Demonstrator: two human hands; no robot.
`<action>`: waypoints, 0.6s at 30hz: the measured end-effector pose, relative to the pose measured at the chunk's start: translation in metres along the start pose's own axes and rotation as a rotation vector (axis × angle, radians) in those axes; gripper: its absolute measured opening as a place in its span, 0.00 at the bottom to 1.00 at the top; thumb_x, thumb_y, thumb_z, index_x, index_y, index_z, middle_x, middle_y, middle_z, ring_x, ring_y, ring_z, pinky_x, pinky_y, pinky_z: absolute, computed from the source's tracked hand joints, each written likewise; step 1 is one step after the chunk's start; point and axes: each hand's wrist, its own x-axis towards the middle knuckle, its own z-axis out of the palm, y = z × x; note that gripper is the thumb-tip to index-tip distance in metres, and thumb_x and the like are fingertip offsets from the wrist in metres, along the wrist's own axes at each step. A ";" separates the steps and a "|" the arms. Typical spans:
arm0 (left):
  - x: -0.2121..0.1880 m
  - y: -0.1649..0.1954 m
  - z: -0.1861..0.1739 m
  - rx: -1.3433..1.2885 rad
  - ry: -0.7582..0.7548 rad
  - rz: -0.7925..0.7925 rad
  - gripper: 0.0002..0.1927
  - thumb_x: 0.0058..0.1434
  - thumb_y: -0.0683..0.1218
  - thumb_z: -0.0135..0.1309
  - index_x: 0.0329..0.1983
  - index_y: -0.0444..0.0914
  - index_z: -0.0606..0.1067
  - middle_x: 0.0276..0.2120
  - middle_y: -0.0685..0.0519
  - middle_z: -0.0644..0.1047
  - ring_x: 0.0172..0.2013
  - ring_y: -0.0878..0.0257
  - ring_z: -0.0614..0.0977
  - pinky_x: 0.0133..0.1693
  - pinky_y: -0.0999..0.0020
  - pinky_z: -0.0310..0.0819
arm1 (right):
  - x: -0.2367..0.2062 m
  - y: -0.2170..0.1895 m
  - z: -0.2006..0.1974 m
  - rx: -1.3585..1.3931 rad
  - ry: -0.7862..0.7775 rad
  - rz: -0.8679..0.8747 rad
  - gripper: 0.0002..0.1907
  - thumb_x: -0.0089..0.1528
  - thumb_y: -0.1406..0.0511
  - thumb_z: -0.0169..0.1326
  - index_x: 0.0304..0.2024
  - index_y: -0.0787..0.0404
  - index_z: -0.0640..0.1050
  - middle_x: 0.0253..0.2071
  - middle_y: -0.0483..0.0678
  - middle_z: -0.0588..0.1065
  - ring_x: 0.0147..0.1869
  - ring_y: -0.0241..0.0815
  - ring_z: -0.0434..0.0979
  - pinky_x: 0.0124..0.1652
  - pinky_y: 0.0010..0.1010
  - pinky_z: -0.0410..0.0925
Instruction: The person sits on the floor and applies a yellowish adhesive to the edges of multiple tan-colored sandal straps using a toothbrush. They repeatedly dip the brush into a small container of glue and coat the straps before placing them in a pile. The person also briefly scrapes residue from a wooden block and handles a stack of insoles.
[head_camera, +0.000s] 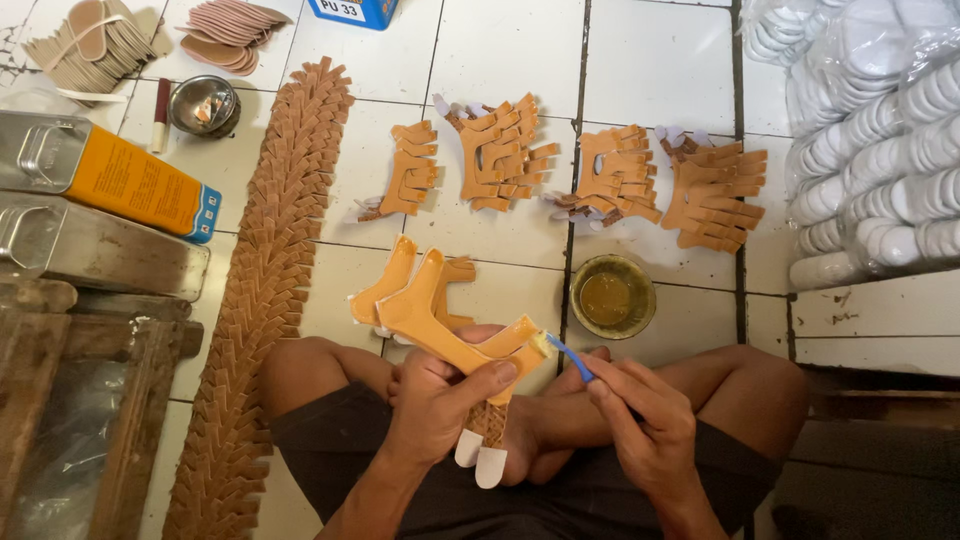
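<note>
Head view: my left hand (435, 395) grips a tan strap piece (440, 325); right hand (640, 420) pinches the brush (568, 356). Four coated batches (580, 170) done, long row (270, 290) remaining.

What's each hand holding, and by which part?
Left hand: tan Y-shaped strap piece, pinched near its forked lower end. Right hand: blue brush, by its handle's rear end.

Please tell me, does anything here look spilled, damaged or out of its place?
Nothing stands out. The tan strap pieces lie in tidy groups on the tiled floor, the glue bowl sits upright, and no spill shows around it.
</note>
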 end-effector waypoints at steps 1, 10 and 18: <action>0.000 0.000 0.000 -0.020 0.012 -0.002 0.18 0.63 0.38 0.60 0.56 0.27 0.77 0.40 0.52 0.82 0.37 0.71 0.79 0.39 0.76 0.73 | 0.001 -0.001 -0.001 -0.044 0.013 -0.027 0.13 0.61 0.75 0.56 0.49 0.69 0.81 0.31 0.49 0.76 0.31 0.35 0.75 0.32 0.23 0.68; 0.001 0.003 0.003 -0.061 0.039 0.031 0.18 0.62 0.38 0.60 0.54 0.27 0.76 0.40 0.52 0.81 0.38 0.71 0.79 0.41 0.76 0.73 | 0.004 -0.001 -0.004 -0.034 -0.012 0.054 0.13 0.61 0.76 0.56 0.48 0.69 0.81 0.30 0.48 0.76 0.31 0.35 0.75 0.34 0.23 0.68; 0.002 -0.002 0.005 -0.042 -0.007 0.030 0.17 0.63 0.38 0.60 0.55 0.27 0.77 0.39 0.53 0.80 0.37 0.71 0.78 0.39 0.76 0.72 | 0.001 0.009 -0.008 -0.044 0.020 -0.017 0.14 0.64 0.74 0.53 0.52 0.68 0.80 0.35 0.46 0.77 0.38 0.34 0.77 0.40 0.23 0.69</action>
